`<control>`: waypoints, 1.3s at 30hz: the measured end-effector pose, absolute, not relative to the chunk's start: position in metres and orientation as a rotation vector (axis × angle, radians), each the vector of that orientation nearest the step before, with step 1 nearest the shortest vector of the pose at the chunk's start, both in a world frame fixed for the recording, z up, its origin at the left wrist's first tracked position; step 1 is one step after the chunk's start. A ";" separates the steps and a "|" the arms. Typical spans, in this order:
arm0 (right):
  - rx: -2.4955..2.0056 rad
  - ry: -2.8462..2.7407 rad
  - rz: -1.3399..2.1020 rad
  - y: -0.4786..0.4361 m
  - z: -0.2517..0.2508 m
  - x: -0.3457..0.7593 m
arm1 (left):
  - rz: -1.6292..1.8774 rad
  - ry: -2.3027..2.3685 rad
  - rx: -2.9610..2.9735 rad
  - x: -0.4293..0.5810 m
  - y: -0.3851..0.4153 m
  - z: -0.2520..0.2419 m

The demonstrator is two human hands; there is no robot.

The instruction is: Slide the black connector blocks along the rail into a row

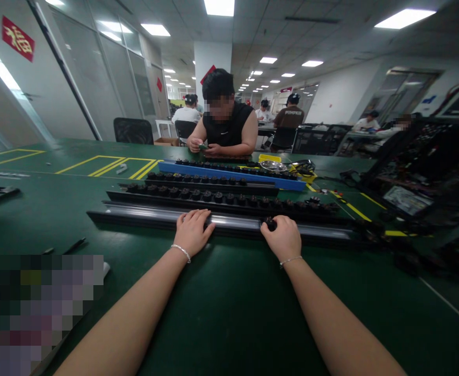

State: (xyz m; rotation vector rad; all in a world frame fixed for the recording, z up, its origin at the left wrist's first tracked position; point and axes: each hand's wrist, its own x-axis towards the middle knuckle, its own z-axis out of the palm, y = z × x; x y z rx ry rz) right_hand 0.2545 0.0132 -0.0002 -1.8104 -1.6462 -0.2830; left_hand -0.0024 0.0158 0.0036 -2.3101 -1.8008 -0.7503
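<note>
Nearest comes the left forearm [123, 313], the left hand [192, 232] lying fingers together, thumb apart, on the closest black rail [235, 222]; that channel looks mostly bare, so little seems done there (rails behind [135, 198] already carry rows of round black parts [218, 197]). Rightward along it, a small black part [269, 223] sits pinched between the right hand [284, 237]'s thumb and forefinger.
</note>
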 end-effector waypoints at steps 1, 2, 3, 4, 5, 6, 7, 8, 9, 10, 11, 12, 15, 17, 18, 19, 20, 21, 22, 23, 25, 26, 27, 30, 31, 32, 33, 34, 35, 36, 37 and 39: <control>-1.811 -1.642 -0.282 0.014 -0.001 0.255 | -0.749 -1.802 -2.310 -0.002 0.016 0.004; -1.814 -1.633 -0.281 0.014 -0.001 0.255 | -0.747 -1.802 -2.311 -0.002 0.016 0.004; -1.817 -1.623 -0.281 0.014 -0.001 0.255 | -0.746 -1.801 -2.314 -0.003 0.016 0.004; -1.821 -1.611 -0.282 0.014 -0.001 0.255 | -0.745 -1.800 -2.316 -0.003 0.016 0.003; -1.824 -1.601 -0.282 0.014 -0.001 0.256 | -0.745 -1.799 -2.317 -0.003 0.016 0.003; -1.828 -1.594 -0.281 0.014 -0.002 0.257 | -0.746 -1.799 -2.318 -0.003 0.016 0.003; -1.831 -1.591 -0.278 0.014 -0.002 0.258 | -0.746 -1.798 -2.318 -0.003 0.016 0.003; -1.836 -1.590 -0.275 0.014 -0.002 0.260 | -0.747 -1.799 -2.316 -0.004 0.016 0.003; -1.841 -1.590 -0.272 0.014 -0.001 0.261 | -0.748 -1.800 -2.315 -0.004 0.016 0.002; -1.849 -1.587 -0.271 0.014 -0.001 0.262 | -0.748 -1.800 -2.314 -0.004 0.016 0.002; -1.858 -1.584 -0.271 0.013 -0.001 0.263 | -0.748 -1.800 -2.314 -0.004 0.016 0.002; -1.867 -1.579 -0.271 0.013 -0.001 0.263 | -0.746 -1.800 -2.315 -0.004 0.016 0.002; -1.894 -1.568 -0.272 0.012 0.001 0.265 | -0.738 -1.800 -2.319 -0.004 0.016 0.003; -1.914 -1.557 -0.270 0.011 0.002 0.266 | -0.730 -1.806 -2.319 -0.004 0.016 0.003; -1.924 -1.549 -0.271 0.011 0.002 0.267 | -0.728 -1.809 -2.319 -0.004 0.016 0.003; -1.935 -1.541 -0.271 0.011 0.002 0.268 | -0.728 -1.812 -2.319 -0.004 0.016 0.004; -1.944 -1.533 -0.273 0.011 0.002 0.268 | -0.728 -1.814 -2.321 -0.004 0.016 0.004; -1.951 -1.527 -0.277 0.010 0.002 0.269 | -0.728 -1.816 -2.322 -0.004 0.016 0.004; -1.956 -1.520 -0.281 0.010 0.003 0.270 | -0.727 -1.816 -2.325 -0.004 0.016 0.004; -1.962 -1.515 -0.282 0.010 0.003 0.271 | -0.726 -1.815 -2.325 -0.004 0.016 0.004; -1.985 -1.508 -0.278 0.009 0.004 0.272 | -0.725 -1.810 -2.319 -0.004 0.016 0.004; -2.001 -1.507 -0.272 0.009 0.005 0.273 | -0.725 -1.807 -2.314 -0.003 0.016 0.003; -2.017 -1.507 -0.264 0.009 0.006 0.273 | -0.726 -1.806 -2.308 -0.003 0.016 0.003; -2.041 -1.504 -0.252 0.008 0.008 0.274 | -0.728 -1.808 -2.304 -0.004 0.017 0.002; -2.041 -1.501 -0.251 0.007 0.008 0.273 | -0.729 -1.808 -2.306 -0.004 0.017 0.002; -2.041 -1.498 -0.251 0.007 0.008 0.273 | -0.730 -1.807 -2.308 -0.004 0.017 0.002; -2.041 -1.495 -0.250 0.007 0.008 0.273 | -0.731 -1.805 -2.310 -0.005 0.017 0.002; -2.039 -1.493 -0.249 0.007 0.008 0.273 | -0.731 -1.802 -2.311 -0.005 0.017 0.002; -2.037 -1.492 -0.248 0.008 0.008 0.273 | -0.732 -1.799 -2.312 -0.005 0.017 0.002; -2.034 -1.490 -0.248 0.008 0.008 0.273 | -0.734 -1.797 -2.311 -0.005 0.018 0.002; -2.029 -1.488 -0.249 0.008 0.008 0.273 | -0.736 -1.793 -2.310 -0.005 0.018 0.002; -2.018 -1.489 -0.250 0.009 0.007 0.274 | -0.739 -1.788 -2.307 -0.005 0.017 0.002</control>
